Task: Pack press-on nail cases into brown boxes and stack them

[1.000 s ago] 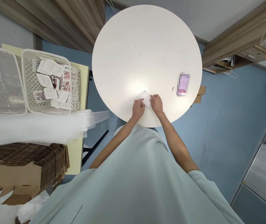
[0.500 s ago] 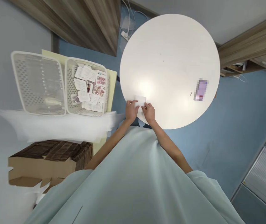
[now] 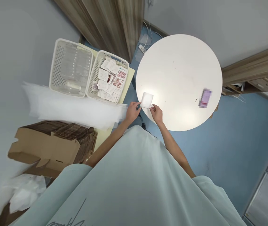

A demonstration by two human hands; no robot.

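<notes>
A small, flat white square piece (image 3: 147,99), like a folded foam sheet or packet, is at the table's near left edge. My left hand (image 3: 132,112) has thumb and fingers curled at its lower left corner. At the lower right corner, my right hand (image 3: 157,113) pinches it between thumb and fingers. Whether anything lies inside the white piece cannot be seen. Below both hands is the rim of the round white table (image 3: 178,69).
To the left stand a basket of flat clear packs (image 3: 51,67) and a basket of small carded packs (image 3: 127,73). Nearer are a stack of white sheets (image 3: 75,110) and folded cardboard boxes (image 3: 51,144). A blurred purple object (image 3: 206,98) lies on the table's right.
The view has shifted, so the baskets and table appear farther right. My hands have moved apart from the middle of the white piece to its lower corners, and more of it shows.
</notes>
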